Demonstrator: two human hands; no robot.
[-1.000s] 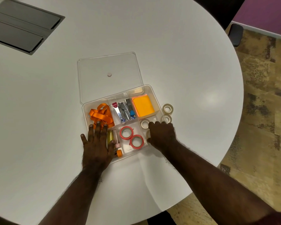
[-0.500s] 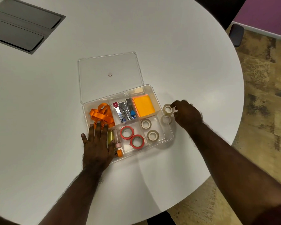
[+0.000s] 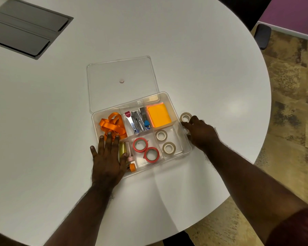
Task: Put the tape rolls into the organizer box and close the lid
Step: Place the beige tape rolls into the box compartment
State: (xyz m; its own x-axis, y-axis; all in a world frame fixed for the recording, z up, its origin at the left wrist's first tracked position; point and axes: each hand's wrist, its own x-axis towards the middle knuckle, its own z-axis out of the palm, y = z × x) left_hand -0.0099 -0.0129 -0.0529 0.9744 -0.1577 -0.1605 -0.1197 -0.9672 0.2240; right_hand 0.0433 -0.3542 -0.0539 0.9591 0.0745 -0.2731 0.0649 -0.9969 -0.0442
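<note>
Fingers [image 3: 194,119] by cream tape roll [image 3: 185,116], flat, outside box [image 3: 185,139].

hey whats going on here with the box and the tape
A person is filling a clear plastic organizer box on a round white table. Two beige tape rolls and two red tape rolls already lie in its front compartments. The left hand rests flat on the box's front left corner. The right hand is on the table beside the box, fingers at a beige roll not yet inside. The clear flat lid lies open behind the box.
</note>
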